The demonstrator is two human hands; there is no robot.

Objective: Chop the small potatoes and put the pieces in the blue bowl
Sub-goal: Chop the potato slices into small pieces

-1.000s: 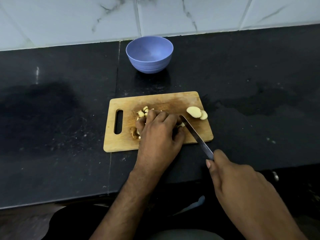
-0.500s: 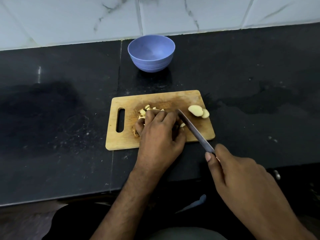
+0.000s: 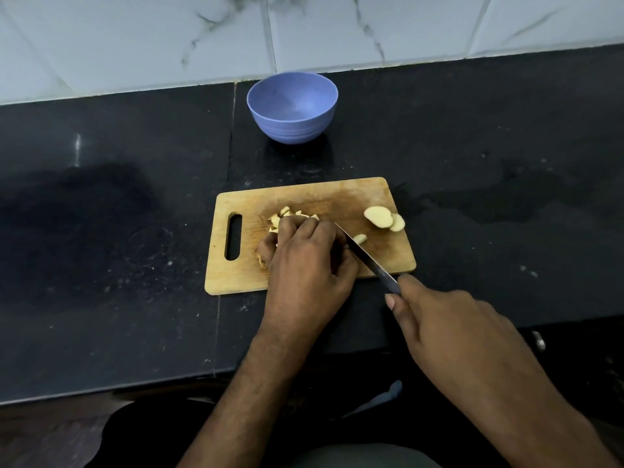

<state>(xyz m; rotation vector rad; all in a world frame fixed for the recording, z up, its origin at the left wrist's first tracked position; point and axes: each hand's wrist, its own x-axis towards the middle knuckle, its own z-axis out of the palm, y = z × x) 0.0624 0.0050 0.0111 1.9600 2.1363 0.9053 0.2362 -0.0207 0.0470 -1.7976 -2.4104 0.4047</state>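
My left hand (image 3: 304,265) curls over pale chopped potato pieces (image 3: 287,214) on the rectangular wooden cutting board (image 3: 304,197); my right hand (image 3: 449,325) grips the steel-bladed knife (image 3: 366,256), its blade beside my left fingers.

Left hand (image 3: 305,265) curled over chopped potato pieces (image 3: 285,214) on wooden cutting board (image 3: 304,197) — right hand (image 3: 449,327) gripping knife (image 3: 366,256), blade down beside fingers; blue bowl (image 3: 292,108) behind.
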